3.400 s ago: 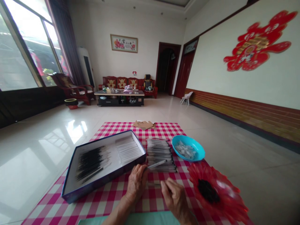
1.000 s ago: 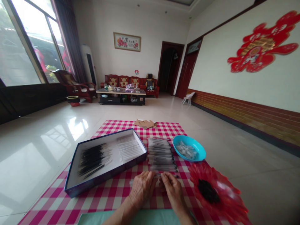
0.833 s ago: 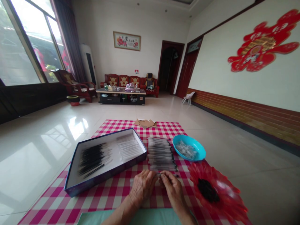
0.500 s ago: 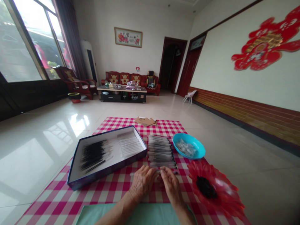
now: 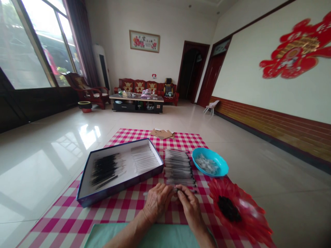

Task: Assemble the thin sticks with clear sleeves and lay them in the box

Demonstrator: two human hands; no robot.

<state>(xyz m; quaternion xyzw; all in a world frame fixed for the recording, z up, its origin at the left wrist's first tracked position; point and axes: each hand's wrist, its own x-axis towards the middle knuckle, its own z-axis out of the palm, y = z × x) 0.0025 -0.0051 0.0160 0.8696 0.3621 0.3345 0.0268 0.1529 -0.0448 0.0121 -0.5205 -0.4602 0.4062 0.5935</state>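
Note:
My left hand [image 5: 158,199] is closed around a pen [image 5: 145,194], whose pale end pokes out to the left of the fingers. My right hand [image 5: 190,203] pinches the other end of the pen, where a small dark part shows between the fingertips. The hands nearly touch, and most of the pen is hidden by them. Just beyond lies a row of pens [image 5: 178,167] with pale barrels and dark ends. To the left, a shallow box [image 5: 120,186] holds a pile of thin black pen refills [image 5: 104,168] and a stack of clear barrels [image 5: 144,158].
A blue bowl [image 5: 224,168] of small whitish pieces [image 5: 207,163] stands right of the pens. Nearer is a red flower-shaped dish [image 5: 248,210] with small black parts [image 5: 229,208]. Cardboard scraps [image 5: 162,134] lie at the far edge of the checked tablecloth [image 5: 119,215]. A green cloth [image 5: 99,236] lies in front.
My right fingertips have shifted slightly at the pen's end, and a dark part now shows there. My left hand keeps its grip. The view has turned slightly left.

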